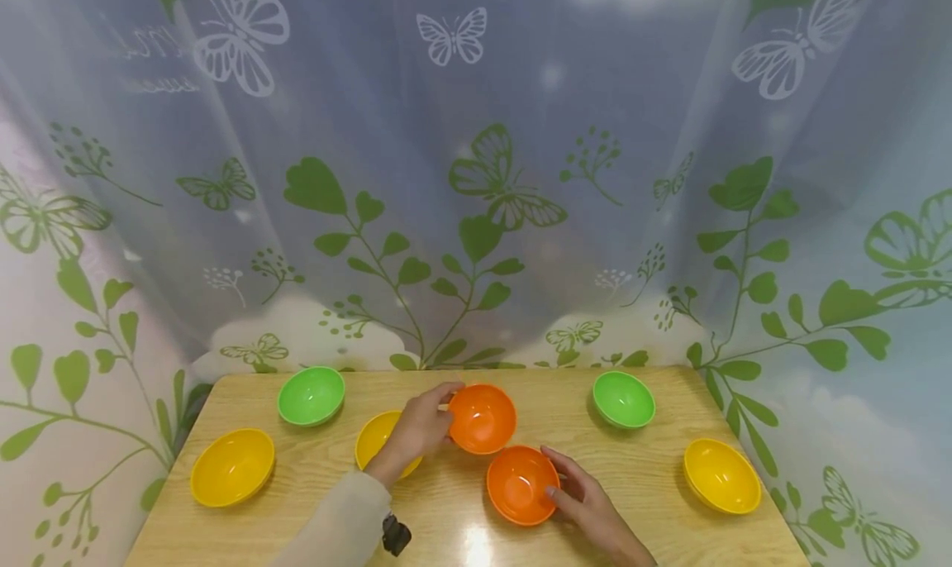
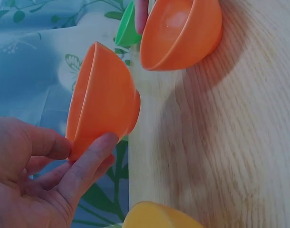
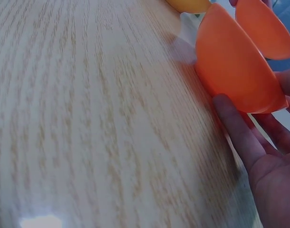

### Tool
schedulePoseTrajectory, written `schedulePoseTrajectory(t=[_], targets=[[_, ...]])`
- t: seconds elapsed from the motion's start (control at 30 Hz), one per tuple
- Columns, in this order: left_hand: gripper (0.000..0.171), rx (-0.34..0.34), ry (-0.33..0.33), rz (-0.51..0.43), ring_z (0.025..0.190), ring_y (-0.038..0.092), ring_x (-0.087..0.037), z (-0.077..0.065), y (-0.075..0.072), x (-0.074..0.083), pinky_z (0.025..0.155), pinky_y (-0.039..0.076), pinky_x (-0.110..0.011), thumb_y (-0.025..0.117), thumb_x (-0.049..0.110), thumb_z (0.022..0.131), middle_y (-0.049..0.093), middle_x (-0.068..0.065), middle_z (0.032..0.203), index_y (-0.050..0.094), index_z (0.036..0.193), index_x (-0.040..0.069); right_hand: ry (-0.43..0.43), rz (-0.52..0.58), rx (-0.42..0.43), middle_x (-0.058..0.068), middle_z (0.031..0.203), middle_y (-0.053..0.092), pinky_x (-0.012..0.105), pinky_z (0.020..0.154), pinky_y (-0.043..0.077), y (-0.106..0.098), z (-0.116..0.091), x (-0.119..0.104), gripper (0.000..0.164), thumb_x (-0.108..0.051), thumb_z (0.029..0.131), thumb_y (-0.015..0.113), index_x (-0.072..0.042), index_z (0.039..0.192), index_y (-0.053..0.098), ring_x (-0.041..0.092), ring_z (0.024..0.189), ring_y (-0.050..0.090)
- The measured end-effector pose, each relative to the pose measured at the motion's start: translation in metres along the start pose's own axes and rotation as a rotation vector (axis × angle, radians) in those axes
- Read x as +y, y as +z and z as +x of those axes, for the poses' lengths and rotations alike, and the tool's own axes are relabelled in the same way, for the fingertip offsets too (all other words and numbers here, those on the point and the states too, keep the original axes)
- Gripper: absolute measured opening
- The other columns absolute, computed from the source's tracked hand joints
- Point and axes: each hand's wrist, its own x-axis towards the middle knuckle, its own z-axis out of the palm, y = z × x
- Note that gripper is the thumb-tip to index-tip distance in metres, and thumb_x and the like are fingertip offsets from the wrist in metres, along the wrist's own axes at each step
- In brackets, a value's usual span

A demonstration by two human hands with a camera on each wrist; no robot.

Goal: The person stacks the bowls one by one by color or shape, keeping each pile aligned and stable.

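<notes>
My left hand (image 1: 422, 425) pinches the left edge of an orange bowl (image 1: 482, 435). In the left wrist view this orange bowl (image 2: 104, 102) is off the tabletop, thumb at its rim and fingers under its side. A second orange bowl (image 1: 521, 488), nearer the front, is held at its right side by my right hand (image 1: 591, 505). The right wrist view shows fingers below that orange bowl (image 3: 235, 64) and the thumb at its rim; whether its base touches the table is hard to tell. Partly hidden under my left wrist is a yellow bowl (image 1: 372, 439).
On the wooden table (image 1: 632, 501), a green bowl (image 1: 312, 396) and a yellow bowl (image 1: 233, 468) sit at left. Another green bowl (image 1: 623, 400) and yellow bowl (image 1: 721, 476) sit at right. A patterned curtain (image 1: 506, 302) hangs behind the back edge.
</notes>
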Motion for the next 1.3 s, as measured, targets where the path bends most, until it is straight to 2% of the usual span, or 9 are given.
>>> schedulePoseTrajectory(t=[0.13, 0.37, 0.53, 0.77, 1.1, 1.3], targets=[[0.055, -0.019, 0.009, -0.004, 0.096, 0.077, -0.026, -0.004, 0.001, 0.0, 0.07, 0.071, -0.039, 0.059, -0.009, 0.101, 0.065, -0.03, 0.144, 0.058, 0.155, 0.004, 0.002, 0.003, 0.006, 0.038, 0.163, 0.038, 0.031, 0.097, 0.066, 0.001, 0.0, -0.001, 0.064, -0.014, 0.111, 0.063, -0.003, 0.168, 0.036, 0.006, 0.123, 0.067], [0.054, -0.06, 0.033, -0.025, 0.091, 0.077, -0.023, -0.011, 0.002, 0.0, 0.066, 0.069, -0.034, 0.059, -0.008, 0.103, 0.063, -0.031, 0.147, 0.056, 0.156, 0.004, 0.03, 0.025, -0.011, 0.038, 0.167, 0.034, 0.032, 0.097, 0.066, 0.0, -0.001, -0.001, 0.066, -0.016, 0.112, 0.061, -0.005, 0.17, 0.032, 0.003, 0.123, 0.067], [0.053, -0.077, 0.043, -0.034, 0.097, 0.078, -0.025, -0.015, 0.003, 0.0, 0.068, 0.07, -0.036, 0.059, -0.007, 0.103, 0.064, -0.03, 0.145, 0.057, 0.156, 0.004, 0.034, 0.026, -0.011, 0.038, 0.168, 0.033, 0.032, 0.097, 0.066, 0.001, -0.002, -0.002, 0.067, -0.016, 0.112, 0.061, -0.005, 0.171, 0.032, 0.002, 0.122, 0.067], [0.054, -0.101, 0.035, -0.052, 0.093, 0.077, -0.023, -0.019, 0.006, 0.0, 0.073, 0.071, -0.045, 0.059, -0.006, 0.103, 0.063, -0.03, 0.145, 0.056, 0.156, 0.004, 0.027, 0.041, -0.027, 0.039, 0.167, 0.032, 0.034, 0.097, 0.067, -0.001, -0.001, 0.0, 0.067, -0.015, 0.112, 0.06, -0.004, 0.171, 0.031, 0.004, 0.122, 0.068], [0.053, -0.136, 0.056, -0.044, 0.091, 0.076, -0.021, -0.025, 0.01, 0.004, 0.066, 0.069, -0.033, 0.057, -0.008, 0.103, 0.064, -0.03, 0.145, 0.059, 0.154, 0.006, -0.013, 0.049, -0.036, 0.042, 0.168, 0.028, 0.035, 0.099, 0.066, -0.002, -0.001, 0.004, 0.066, -0.012, 0.112, 0.059, 0.0, 0.17, 0.03, 0.004, 0.124, 0.067], [0.053, -0.153, 0.07, -0.042, 0.096, 0.078, -0.025, -0.027, 0.015, 0.005, 0.069, 0.07, -0.04, 0.057, -0.009, 0.101, 0.065, -0.031, 0.143, 0.06, 0.153, 0.004, -0.006, 0.044, -0.012, 0.041, 0.168, 0.03, 0.034, 0.099, 0.066, 0.0, -0.002, 0.002, 0.067, -0.012, 0.111, 0.061, -0.001, 0.17, 0.031, 0.002, 0.124, 0.066]])
